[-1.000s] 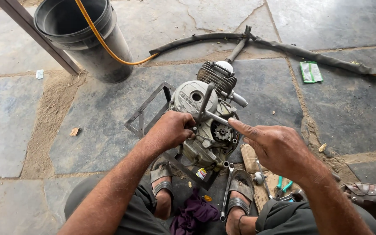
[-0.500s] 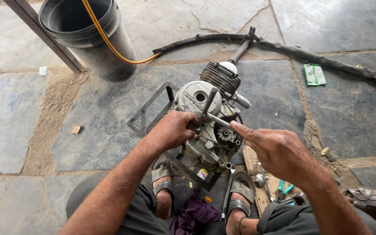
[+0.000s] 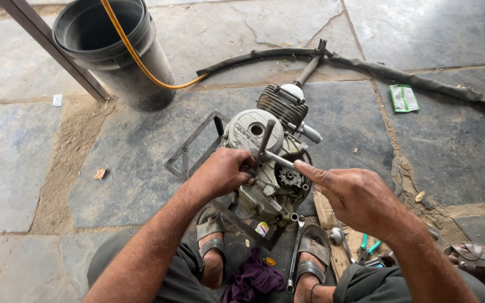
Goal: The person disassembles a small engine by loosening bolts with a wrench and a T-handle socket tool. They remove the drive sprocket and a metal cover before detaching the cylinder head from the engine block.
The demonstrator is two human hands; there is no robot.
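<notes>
Fingers (image 3: pixel 237 168) of the left hand (image 3: pixel 220 174) were wrapped tight round the shank of a cross-shaped wrench (image 3: pixel 266 147), right where it met the side of the small engine (image 3: pixel 265 163). The right hand (image 3: pixel 360 196) had its fingers out mostly straight, index tip pressing on the wrench's side arm, so more of a push than a grip. That looked like the weak spot to me: push harder and the fingertip could skid off the smooth bar into the sprocket (image 3: pixel 287 178) just below it.

The engine sat tilted on a metal frame (image 3: pixel 195 148) on the stone floor (image 3: pixel 113 163), steadied only by the sandalled feet (image 3: pixel 211 233) at its base. A hard turn could rock it off or cam the socket off the fastener. A loose spanner (image 3: pixel 294 252) lay between the feet, easy to kick.

Further out, a black bucket (image 3: pixel 113 50) with a yellow hose (image 3: pixel 136 56), and a long black hose (image 3: pixel 394 70), well apart from the work.
</notes>
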